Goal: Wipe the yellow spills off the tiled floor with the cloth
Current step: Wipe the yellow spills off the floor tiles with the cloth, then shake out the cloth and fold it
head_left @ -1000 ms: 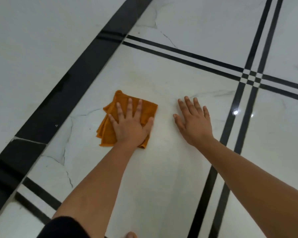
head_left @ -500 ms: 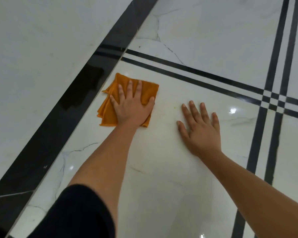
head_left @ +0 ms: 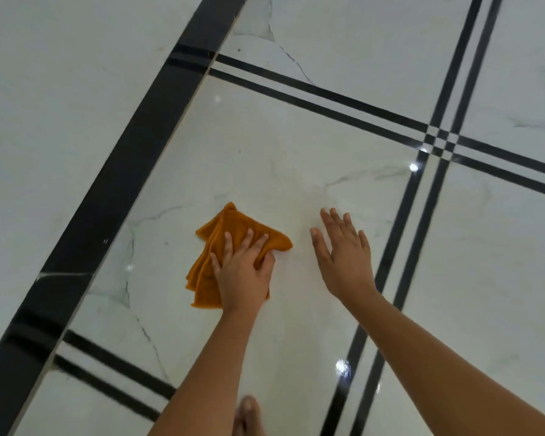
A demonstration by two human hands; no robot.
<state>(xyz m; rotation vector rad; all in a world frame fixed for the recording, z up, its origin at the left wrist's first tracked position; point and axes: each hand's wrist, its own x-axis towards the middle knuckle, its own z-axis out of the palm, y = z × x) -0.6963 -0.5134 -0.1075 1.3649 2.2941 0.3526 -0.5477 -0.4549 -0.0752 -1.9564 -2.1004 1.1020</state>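
A folded orange cloth point(head_left: 221, 234) lies on the white marble floor tile point(head_left: 265, 158) in the middle of the view. My left hand point(head_left: 243, 275) presses down on the cloth, its thumb and fingers bunching the cloth's right edge. My right hand point(head_left: 343, 253) rests flat on the tile just to the right of the cloth, fingers spread, holding nothing. I see no clear yellow spill on the tile; the surface around the cloth looks faintly streaked.
A wide black band point(head_left: 114, 190) runs diagonally along the tile's left side. Pairs of thin black strips point(head_left: 328, 102) cross at the upper right and lower left. A bare foot point(head_left: 247, 416) shows at the bottom edge.
My left hand has dragged the cloth back toward me from the far corner near the black band, and its fingers have curled into the cloth. My right hand stayed beside it on the tile.
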